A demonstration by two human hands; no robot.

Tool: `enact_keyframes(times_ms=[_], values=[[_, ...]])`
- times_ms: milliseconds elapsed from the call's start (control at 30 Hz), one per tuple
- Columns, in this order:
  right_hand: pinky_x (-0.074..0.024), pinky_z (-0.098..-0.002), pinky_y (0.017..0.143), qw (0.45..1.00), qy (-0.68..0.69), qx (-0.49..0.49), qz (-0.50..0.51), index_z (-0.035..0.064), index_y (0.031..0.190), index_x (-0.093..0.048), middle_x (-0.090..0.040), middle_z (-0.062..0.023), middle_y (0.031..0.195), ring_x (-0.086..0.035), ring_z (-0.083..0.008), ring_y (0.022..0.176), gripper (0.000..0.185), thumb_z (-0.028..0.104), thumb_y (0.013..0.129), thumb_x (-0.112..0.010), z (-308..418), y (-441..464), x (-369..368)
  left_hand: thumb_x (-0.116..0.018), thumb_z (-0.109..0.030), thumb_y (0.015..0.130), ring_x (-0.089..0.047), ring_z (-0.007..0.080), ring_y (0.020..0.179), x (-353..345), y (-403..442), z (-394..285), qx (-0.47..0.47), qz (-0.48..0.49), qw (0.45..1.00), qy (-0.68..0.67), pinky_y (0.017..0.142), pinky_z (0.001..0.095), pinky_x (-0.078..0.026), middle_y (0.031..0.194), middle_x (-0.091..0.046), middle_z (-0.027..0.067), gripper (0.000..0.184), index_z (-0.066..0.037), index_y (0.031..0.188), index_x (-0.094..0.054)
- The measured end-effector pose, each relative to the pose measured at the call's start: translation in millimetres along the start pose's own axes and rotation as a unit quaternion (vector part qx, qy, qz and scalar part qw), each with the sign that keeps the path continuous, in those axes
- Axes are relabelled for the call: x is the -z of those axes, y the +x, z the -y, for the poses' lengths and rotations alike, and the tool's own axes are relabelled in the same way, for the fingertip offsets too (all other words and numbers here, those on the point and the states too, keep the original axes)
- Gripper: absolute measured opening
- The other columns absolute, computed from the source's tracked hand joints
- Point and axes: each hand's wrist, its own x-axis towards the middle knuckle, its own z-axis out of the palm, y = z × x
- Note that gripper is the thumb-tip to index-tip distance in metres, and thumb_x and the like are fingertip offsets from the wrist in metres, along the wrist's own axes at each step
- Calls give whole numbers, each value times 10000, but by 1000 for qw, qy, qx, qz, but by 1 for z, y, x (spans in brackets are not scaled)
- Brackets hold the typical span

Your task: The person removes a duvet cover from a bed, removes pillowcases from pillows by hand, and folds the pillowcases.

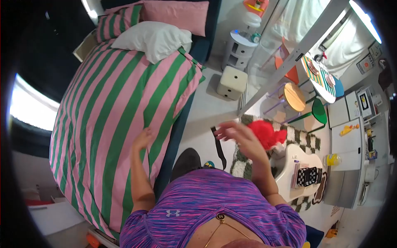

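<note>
My left hand (142, 139) hovers over or rests on the edge of the bed with the green and pink striped duvet (107, 124); contact is hard to judge. Its fingers look loosely bent and apart, with nothing in them. My right hand (239, 137) is raised in front of me at the right, slightly blurred, its fingers spread and pointing left. A black strap (219, 151) shows right beside those fingertips, running down toward my waist; I cannot tell whether they touch it. Behind the right hand is a fluffy red thing (266, 134).
A white pillow (151, 39) and a pink pillow (175, 15) lie at the bed's head. A cream cube (232, 82) stands on the floor. At the right are a checkered rug (240, 167), a low cream table (285, 177), stools (294, 97) and a white post (285, 68).
</note>
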Motion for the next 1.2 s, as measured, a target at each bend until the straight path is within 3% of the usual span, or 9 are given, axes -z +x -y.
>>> enact_keyframes(times_ms=[200,333,500,600,833,900,1033,1100,1200], values=[[-402,-341,837,946,-229,-75,217,16,1133,-477,-564,-165,1014,-529,-301,971,393,320,893,-412,-40,88,34,-493,-287,831,-484,215,1042,49,92,-30,102,57,954,-277,854,295,-399,1138,-484,121,492,-58,1247,-363],[-416,-367,787,961,-234,-95,117,5,1068,-506,-574,-192,961,-549,-322,903,377,317,872,-430,-68,149,67,-488,-347,835,-453,243,1072,101,238,-44,-22,42,909,-413,882,332,-378,1202,-422,126,550,-85,1282,-303],[-416,-397,774,949,-265,-163,-47,4,1042,-515,-575,-207,939,-546,-355,879,350,294,861,-441,-62,218,106,-438,-414,847,-369,312,1157,154,394,-127,144,-219,783,-565,937,455,-316,1309,-302,146,631,-54,1312,-210],[-424,-399,766,949,-242,-148,-136,1,1026,-516,-579,-201,923,-549,-352,877,346,295,857,-447,-53,245,130,-454,-328,839,-443,292,1031,171,456,-163,99,-152,802,-570,897,429,-339,1211,-401,160,527,20,1218,-339],[-428,-392,759,912,-289,-218,-191,12,1018,-526,-583,-193,916,-551,-347,870,340,301,857,-446,-77,248,162,-556,-292,750,-479,222,747,186,661,-75,-117,-190,974,-30,681,364,-404,870,-527,127,415,47,982,-501],[-424,-387,765,920,-273,-223,-173,16,1015,-530,-580,-198,920,-547,-346,876,342,308,861,-442,-68,251,171,-483,-116,734,-459,192,660,140,503,-231,-85,-127,987,-59,634,333,-394,736,-512,99,251,110,843,-496],[-415,-374,778,933,-168,-150,-282,27,1021,-538,-582,-172,946,-548,-278,915,384,357,881,-398,-127,258,220,-544,-143,728,-546,232,706,117,365,-280,-191,-78,974,98,635,321,-432,829,-560,155,253,31,910,-528],[-413,-367,788,920,-96,-145,-350,17,1047,-528,-577,-166,965,-546,-252,930,414,371,884,-389,-120,256,238,-585,-134,696,-555,259,752,112,298,-308,-214,141,966,33,673,314,-436,858,-560,163,242,4,892,-551],[-433,-359,770,835,93,-241,-485,-2,1118,-496,-574,-139,1003,-532,-225,929,419,327,878,-401,-87,240,251,-588,-91,666,-560,314,707,74,250,-344,-482,230,845,28,651,321,-442,790,-567,188,199,0,843,-570]])
